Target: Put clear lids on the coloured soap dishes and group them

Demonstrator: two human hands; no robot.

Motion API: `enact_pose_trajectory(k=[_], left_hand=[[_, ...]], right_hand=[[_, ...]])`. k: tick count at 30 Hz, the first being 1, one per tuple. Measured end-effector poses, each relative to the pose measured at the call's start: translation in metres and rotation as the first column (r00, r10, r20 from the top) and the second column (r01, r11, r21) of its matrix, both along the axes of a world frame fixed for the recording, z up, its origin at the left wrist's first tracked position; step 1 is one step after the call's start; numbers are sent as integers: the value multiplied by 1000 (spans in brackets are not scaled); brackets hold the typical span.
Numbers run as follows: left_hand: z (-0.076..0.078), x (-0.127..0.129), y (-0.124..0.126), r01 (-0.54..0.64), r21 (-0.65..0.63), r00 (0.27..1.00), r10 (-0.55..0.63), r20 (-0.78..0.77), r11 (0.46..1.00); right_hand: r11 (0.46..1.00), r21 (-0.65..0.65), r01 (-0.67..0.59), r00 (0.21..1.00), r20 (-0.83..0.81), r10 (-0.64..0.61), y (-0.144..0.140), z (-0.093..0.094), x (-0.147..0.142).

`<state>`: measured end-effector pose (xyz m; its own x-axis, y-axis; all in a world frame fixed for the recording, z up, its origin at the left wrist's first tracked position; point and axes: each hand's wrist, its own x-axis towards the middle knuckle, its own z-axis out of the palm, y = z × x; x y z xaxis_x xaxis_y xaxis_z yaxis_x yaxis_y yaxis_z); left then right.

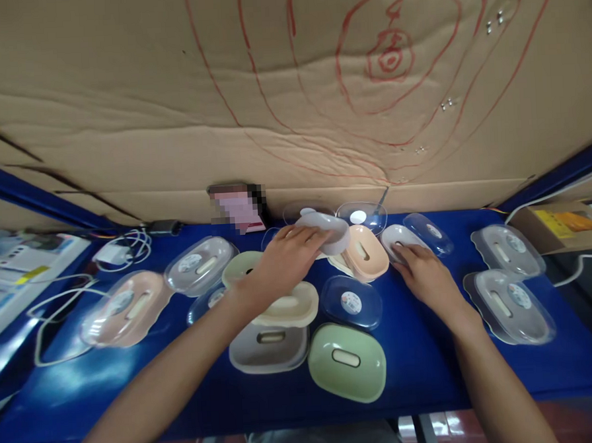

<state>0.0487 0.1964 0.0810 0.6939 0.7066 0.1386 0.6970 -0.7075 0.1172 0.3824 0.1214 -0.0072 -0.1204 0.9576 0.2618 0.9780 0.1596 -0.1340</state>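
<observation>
A person's left hand [290, 251] is gripping a pale grey dish [338, 239], the fingers lying across its rim and the thumb hiding from view. The right hand [428, 274] is touching a second grey dish [404, 234] resting on the blue desk [422, 354], its fingertips bending over the dish; whether they are clamping it, the camera is leaving impossible to tell. Between the two hands, a peach dish [368, 252] is sitting just beyond the left fingertips, with a clear lid [377, 210] bearing a white round sticker lying behind it. Another clear lid [433, 237] is lying just behind the right hand. Nearer the wearer than the left hand, a cream dish [293, 307] is standing close by the wrist, with a grey-brown dish [268, 356] sitting in front of it and a green dish [348, 381] to the right. A labelled clear lid [337, 295] is lying behind the green one, between the forearms. Well to the left of the left hand, a lidded peach dish [145, 285] and a lidded grey dish [213, 252] are waiting side by side; well to the right of the right hand, two covered grey dishes [501, 303] are sitting close together. Beyond the left hand, a phone [240, 208] is leaning near the cardboard wall [292, 149].
</observation>
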Motion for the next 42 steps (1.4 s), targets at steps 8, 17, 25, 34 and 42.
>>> enact_pose_trajectory(k=[8, 17, 25, 34, 42], left_hand=[[-21, -67, -103, -40, 125, 989, 21, 148, 991], [-59, -168, -182, -567, 108, 807, 525, 271, 817], [-63, -231, -104, -624, 109, 773, 591, 232, 773], [-46, -228, -15, -553, -199, 807, 579, 113, 809], [-44, -229, -22, -578, -214, 728, 616, 303, 788]], right_hand=[[971, 236, 40, 958, -286, 30, 3, 26, -30], [936, 299, -183, 955, -171, 241, 6, 29, -55], [884, 312, -348, 913, -102, 395, -17, 21, -56], [855, 320, -407, 881, -110, 460, -26, 34, -88], [745, 315, -588, 781, -20, 624, 0, 67, -149]])
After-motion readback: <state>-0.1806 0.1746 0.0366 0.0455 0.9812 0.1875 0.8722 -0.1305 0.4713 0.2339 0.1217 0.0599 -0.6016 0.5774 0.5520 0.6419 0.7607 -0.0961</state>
